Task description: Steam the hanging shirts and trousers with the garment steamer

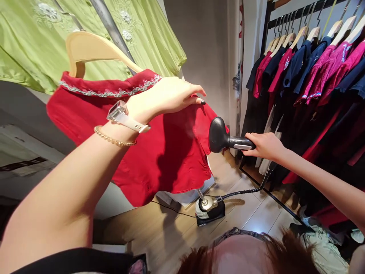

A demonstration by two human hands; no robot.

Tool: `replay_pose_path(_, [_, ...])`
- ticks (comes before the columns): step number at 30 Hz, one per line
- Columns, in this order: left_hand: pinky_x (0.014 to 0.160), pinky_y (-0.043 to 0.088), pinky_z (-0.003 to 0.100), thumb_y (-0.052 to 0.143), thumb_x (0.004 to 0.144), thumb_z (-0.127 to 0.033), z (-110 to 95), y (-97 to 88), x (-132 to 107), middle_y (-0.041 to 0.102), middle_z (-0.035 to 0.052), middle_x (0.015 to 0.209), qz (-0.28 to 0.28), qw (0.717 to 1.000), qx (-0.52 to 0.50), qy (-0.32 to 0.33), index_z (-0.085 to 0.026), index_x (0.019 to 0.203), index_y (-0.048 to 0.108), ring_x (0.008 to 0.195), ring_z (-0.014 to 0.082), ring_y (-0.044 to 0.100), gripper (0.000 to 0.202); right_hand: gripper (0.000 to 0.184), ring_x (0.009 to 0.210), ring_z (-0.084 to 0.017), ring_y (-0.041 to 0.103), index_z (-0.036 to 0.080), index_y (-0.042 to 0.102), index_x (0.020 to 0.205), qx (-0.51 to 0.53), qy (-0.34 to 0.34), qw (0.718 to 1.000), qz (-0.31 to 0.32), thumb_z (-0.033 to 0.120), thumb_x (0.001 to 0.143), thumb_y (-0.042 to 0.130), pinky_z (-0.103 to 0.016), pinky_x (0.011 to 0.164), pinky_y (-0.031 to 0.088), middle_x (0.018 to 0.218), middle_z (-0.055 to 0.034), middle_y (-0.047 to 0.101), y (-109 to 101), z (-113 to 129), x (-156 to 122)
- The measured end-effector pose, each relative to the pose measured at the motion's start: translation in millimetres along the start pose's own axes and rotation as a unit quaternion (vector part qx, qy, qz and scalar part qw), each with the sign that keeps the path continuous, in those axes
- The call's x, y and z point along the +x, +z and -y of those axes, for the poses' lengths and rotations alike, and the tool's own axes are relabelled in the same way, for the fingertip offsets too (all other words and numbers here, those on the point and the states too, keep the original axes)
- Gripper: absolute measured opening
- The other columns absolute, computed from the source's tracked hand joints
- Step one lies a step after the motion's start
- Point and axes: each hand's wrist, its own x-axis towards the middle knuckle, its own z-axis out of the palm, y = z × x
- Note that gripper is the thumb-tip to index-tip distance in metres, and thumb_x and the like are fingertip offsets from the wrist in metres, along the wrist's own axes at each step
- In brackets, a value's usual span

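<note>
A red garment [159,152] with silver trim hangs on a wooden hanger [91,47]. My left hand [168,97], with a white watch and bead bracelet on its wrist, grips the garment's sleeve near the shoulder and holds it out taut. My right hand [264,146] is closed round the handle of a black garment steamer head [221,137], whose face is against the red sleeve, with faint steam beside it. A hose runs from the handle down to the steamer base [209,209] on the floor.
A green embroidered garment [42,42] hangs behind the red one at upper left. A black rack [299,15] at right carries several navy and magenta garments on wooden hangers. Clothes lie heaped on the wooden floor [251,213] at lower right.
</note>
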Motion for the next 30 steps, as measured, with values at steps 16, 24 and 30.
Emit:
replay_pose_path(16, [0.099,0.051,0.039,0.040,0.102,-0.012,-63.5,-59.6,-30.5,0.068,0.0080,0.120,0.064,0.994,0.089,0.025,-0.018,0.147,0.051,0.116,0.0234,0.065,0.048,0.041,0.077,-0.023,0.069,0.021,0.061,0.107,-0.036,0.003,0.998,0.056,0.058,0.089,0.063,-0.028,0.056,0.024,0.101,-0.0072,0.076,-17.6,43.0,24.0])
replay_pose_path(24, [0.115,0.028,0.055,0.046,0.104,-0.042,-31.2,-84.0,-37.5,0.063,0.0046,0.104,-0.008,0.983,0.181,0.019,-0.009,0.114,0.073,0.133,0.0295,0.047,0.045,0.048,0.085,-0.025,0.070,0.018,0.059,0.114,-0.063,-0.009,0.997,0.041,0.060,0.090,0.062,-0.029,0.056,0.022,0.104,-0.0092,0.074,-18.8,37.1,28.4])
replay_pose_path(30, [0.112,0.034,0.041,0.036,0.106,-0.034,-11.7,-66.5,-48.4,0.059,0.0019,0.106,0.000,0.990,0.131,0.055,-0.005,0.132,0.064,0.125,0.0195,0.052,0.048,0.045,0.078,-0.025,0.068,0.019,0.059,0.112,-0.109,0.012,0.993,0.044,0.060,0.091,0.061,-0.029,0.056,0.020,0.101,-0.0094,0.075,-28.6,14.9,31.8])
